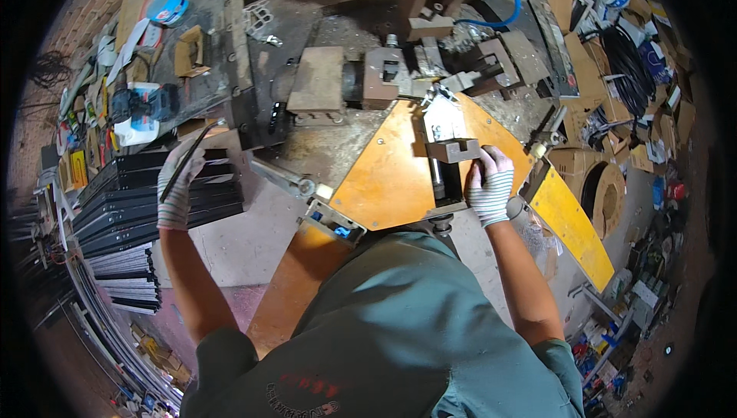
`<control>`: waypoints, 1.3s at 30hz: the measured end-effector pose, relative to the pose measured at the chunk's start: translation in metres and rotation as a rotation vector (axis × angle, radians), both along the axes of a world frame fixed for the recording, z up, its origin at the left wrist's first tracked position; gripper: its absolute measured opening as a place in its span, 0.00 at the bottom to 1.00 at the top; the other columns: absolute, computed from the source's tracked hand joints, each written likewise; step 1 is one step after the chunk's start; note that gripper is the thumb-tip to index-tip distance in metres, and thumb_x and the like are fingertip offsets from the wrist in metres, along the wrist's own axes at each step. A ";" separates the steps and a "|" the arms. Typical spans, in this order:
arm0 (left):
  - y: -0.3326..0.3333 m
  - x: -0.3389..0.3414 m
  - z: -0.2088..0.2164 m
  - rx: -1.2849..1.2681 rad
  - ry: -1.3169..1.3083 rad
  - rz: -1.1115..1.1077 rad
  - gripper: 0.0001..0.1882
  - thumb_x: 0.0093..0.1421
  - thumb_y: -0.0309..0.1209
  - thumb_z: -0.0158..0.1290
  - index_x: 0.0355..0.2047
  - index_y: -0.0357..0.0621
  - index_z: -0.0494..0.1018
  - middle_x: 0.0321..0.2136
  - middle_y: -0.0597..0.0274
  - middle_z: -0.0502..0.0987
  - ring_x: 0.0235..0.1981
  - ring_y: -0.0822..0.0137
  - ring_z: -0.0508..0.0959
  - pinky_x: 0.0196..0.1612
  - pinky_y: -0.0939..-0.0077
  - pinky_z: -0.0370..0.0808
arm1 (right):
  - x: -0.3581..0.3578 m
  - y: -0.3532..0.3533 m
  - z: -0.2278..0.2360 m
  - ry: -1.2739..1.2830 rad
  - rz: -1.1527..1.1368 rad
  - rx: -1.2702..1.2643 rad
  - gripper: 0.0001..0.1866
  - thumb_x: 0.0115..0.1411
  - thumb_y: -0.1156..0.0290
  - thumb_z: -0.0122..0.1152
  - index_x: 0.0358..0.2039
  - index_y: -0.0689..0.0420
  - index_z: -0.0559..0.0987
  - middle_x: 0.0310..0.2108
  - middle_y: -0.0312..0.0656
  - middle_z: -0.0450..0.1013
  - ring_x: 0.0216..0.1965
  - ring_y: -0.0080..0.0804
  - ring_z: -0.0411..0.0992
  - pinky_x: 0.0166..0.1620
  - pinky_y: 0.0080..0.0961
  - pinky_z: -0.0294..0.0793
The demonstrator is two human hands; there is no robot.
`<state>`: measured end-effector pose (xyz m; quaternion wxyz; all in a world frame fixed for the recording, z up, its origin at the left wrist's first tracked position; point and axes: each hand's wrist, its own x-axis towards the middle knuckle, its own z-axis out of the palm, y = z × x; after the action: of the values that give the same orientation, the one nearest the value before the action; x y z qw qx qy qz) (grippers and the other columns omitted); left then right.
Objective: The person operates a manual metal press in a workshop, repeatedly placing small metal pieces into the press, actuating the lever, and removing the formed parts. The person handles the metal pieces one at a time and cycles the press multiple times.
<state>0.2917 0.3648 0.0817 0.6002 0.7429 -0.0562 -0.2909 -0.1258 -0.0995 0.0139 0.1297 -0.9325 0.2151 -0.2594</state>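
In my left hand [181,181], a thin black metal strip [184,161] is gripped at a slant. That hand is closed round it, over a stack of black metal profiles [153,199] at the left. My right hand [493,186] rests beside a notched dark metal block [451,150] on the machine, its loosely bent fingers against the block's right end and its thumb apart. I see nothing held in it, though its palm is hidden. Both hands wear striped white gloves. Orange panels [384,176] flank the block, and metal clamping pieces [381,76] sit beyond it.
A metal arm [280,176] juts out left of the orange panels. Tools and a blue-lidded tub [166,7] crowd the left bench. A blue hose [513,3] curves at the back. Cardboard, a cable coil [629,57] and a yellow panel [570,226] are at the right.
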 end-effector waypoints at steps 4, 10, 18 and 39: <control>-0.011 -0.001 0.019 -0.025 0.293 0.221 0.27 0.67 0.48 0.56 0.60 0.44 0.72 0.46 0.54 0.82 0.39 0.66 0.83 0.47 0.68 0.82 | -0.001 -0.001 0.003 0.046 0.006 0.067 0.20 0.54 0.79 0.61 0.50 0.56 0.76 0.49 0.50 0.74 0.48 0.52 0.71 0.54 0.45 0.70; -0.036 0.008 0.048 0.177 0.414 0.045 0.25 0.66 0.45 0.58 0.58 0.47 0.73 0.40 0.58 0.81 0.28 0.73 0.77 0.31 0.75 0.80 | 0.001 -0.004 0.007 0.040 0.001 0.086 0.18 0.52 0.80 0.62 0.45 0.57 0.77 0.45 0.50 0.75 0.43 0.53 0.73 0.49 0.45 0.72; -0.044 0.041 0.039 0.533 0.554 -0.033 0.09 0.70 0.37 0.53 0.46 0.51 0.72 0.23 0.67 0.70 0.16 0.73 0.65 0.18 0.76 0.65 | 0.008 -0.010 0.013 0.041 0.015 0.105 0.16 0.50 0.78 0.62 0.42 0.59 0.78 0.40 0.51 0.76 0.36 0.52 0.74 0.41 0.44 0.74; 0.002 -0.034 -0.093 0.426 -0.019 0.295 0.22 0.75 0.42 0.45 0.62 0.42 0.65 0.46 0.67 0.74 0.41 0.76 0.71 0.43 0.83 0.69 | 0.015 -0.012 0.011 0.080 -0.018 0.114 0.16 0.46 0.77 0.62 0.39 0.60 0.79 0.39 0.50 0.75 0.33 0.51 0.74 0.38 0.41 0.74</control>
<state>0.2581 0.3666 -0.0117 0.4654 0.8555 0.1098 -0.1987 -0.1110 -0.1117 0.0253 0.1714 -0.9313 0.2427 -0.2106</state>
